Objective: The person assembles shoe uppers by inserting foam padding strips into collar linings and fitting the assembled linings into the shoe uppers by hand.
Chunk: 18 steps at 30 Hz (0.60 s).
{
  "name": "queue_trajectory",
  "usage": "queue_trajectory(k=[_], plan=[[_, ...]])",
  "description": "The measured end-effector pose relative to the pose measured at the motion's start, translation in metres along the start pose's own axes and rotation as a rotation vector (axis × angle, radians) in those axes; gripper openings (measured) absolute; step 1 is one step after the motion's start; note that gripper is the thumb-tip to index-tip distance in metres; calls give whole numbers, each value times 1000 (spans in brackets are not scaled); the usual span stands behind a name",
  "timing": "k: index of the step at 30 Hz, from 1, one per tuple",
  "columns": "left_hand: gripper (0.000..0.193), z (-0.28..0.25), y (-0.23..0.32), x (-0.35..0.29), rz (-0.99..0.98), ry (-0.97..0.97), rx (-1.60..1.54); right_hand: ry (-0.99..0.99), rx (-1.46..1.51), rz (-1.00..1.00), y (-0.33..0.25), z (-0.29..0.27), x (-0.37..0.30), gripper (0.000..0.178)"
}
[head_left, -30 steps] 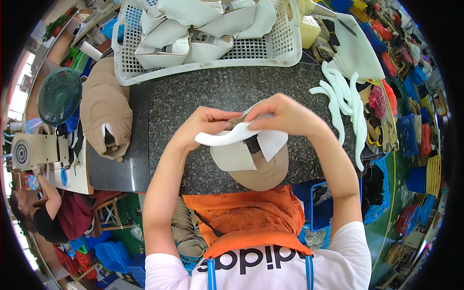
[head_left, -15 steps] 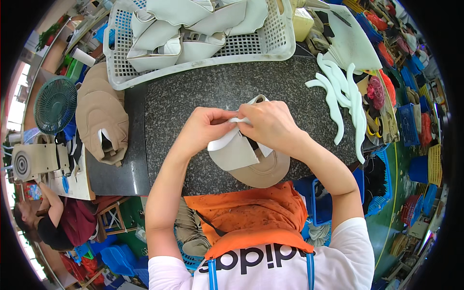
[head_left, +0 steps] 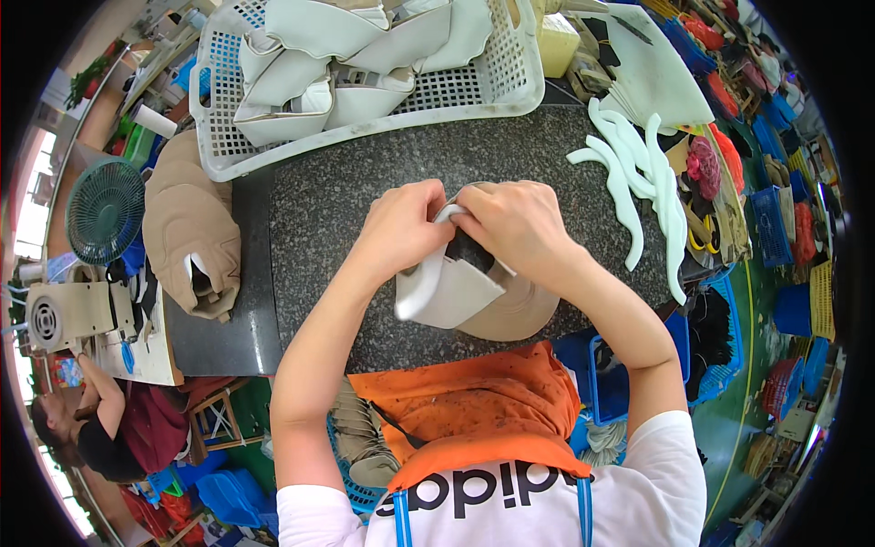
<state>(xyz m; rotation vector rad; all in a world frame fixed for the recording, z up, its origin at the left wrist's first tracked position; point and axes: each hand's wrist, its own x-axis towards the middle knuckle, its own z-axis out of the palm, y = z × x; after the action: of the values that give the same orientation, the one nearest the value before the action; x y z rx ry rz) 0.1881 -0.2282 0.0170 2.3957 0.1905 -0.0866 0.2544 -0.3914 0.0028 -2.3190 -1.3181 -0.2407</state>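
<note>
Shoemaking workshop: stacked uppers (head_left: 187,214), speckled workbench (head_left: 319,223)

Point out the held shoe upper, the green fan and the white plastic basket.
Shoe upper (head_left: 463,294), head view: on its pale side flap.
Green fan (head_left: 106,210), head view: on its grille.
White plastic basket (head_left: 387,130), head view: on its near rim.

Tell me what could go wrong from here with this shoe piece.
The white strip might go crooked: the left hand and right hand meet at its top, leaving its lower end unheld. The shoe piece could slip off the table, as its brown end sits close to the near edge.
</note>
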Motion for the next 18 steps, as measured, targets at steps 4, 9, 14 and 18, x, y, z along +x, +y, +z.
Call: queue_trajectory(k=[4, 9, 14, 18], plan=[[18, 10, -7, -8, -78, 80, -68, -113, 110, -22, 12, -17, -2, 18], [27, 17, -11, -13, -118, 46, -272, -71, 65, -26, 12, -5, 2, 11], [26, 2, 13, -7, -110, -151, 162, 23, 73, -117, 8, 12, -1, 7], [21, 10, 16, -12, -87, 36, 374, -45, 112, -74, -7, 3, 7, 9]])
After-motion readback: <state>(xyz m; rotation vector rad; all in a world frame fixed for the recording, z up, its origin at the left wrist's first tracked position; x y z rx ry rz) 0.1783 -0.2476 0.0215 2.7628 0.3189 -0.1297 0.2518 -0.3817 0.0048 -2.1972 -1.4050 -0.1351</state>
